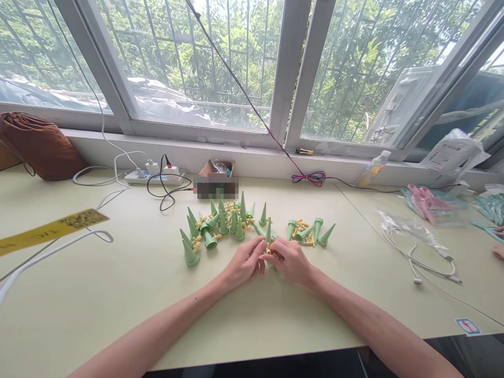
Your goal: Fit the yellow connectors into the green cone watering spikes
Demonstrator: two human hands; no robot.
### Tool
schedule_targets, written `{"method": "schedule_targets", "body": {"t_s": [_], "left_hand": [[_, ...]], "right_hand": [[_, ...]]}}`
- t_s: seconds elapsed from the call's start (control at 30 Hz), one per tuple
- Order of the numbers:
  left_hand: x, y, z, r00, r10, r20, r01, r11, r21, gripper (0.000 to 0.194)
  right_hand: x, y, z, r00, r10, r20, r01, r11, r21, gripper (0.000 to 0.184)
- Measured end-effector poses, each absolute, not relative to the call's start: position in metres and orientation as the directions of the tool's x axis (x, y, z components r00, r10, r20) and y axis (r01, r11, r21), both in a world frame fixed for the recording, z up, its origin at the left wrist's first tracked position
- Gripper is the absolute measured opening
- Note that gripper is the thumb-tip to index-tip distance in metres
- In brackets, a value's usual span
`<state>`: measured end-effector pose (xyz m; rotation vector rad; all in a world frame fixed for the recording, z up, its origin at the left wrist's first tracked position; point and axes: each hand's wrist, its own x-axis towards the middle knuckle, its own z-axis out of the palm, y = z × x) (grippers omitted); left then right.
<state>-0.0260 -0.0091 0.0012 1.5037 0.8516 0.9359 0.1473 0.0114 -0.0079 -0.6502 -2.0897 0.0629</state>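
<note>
My left hand (249, 258) and my right hand (290, 257) meet at the middle of the table, fingers closed around one green plastic watering spike (268, 232). Its cone tip points up, and a small yellow valve (268, 248) sticks out towards me between my fingertips. The spike's lower part is hidden by my fingers. Left of and beyond my hands stands a group of green spikes (223, 222), many with yellow valves on them. To the right, several more spikes (318, 229) surround a small pile of loose yellow valves (302, 232).
A power strip (155, 177) with cables and a small cardboard box (216, 168) sit along the window. Bundled wire (309, 178), a bottle (373, 169), pink-handled items (423, 203) and a white cable (423, 257) lie right. A co-worker's hand (499, 251) shows at the right edge.
</note>
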Motion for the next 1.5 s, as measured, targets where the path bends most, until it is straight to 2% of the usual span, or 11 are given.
{"method": "schedule_targets", "body": {"t_s": [0.43, 0.8, 1.5], "left_hand": [[-0.03, -0.007, 0.007, 0.436, 0.899, 0.05, -0.004, -0.054, 0.999, 0.041], [-0.028, -0.007, 0.011, 0.479, 0.876, 0.055, -0.032, -0.044, 0.998, 0.041], [-0.025, -0.009, 0.006, 0.445, 0.894, 0.054, -0.082, -0.019, 0.996, 0.039]], "right_hand": [[0.147, 0.01, -0.003, -0.496, 0.462, 0.735, 0.432, 0.866, -0.253, 0.041], [0.148, 0.007, 0.001, -0.548, 0.417, 0.725, 0.481, 0.866, -0.134, 0.042], [0.147, 0.006, 0.001, -0.556, 0.419, 0.718, 0.499, 0.859, -0.114, 0.042]]}}
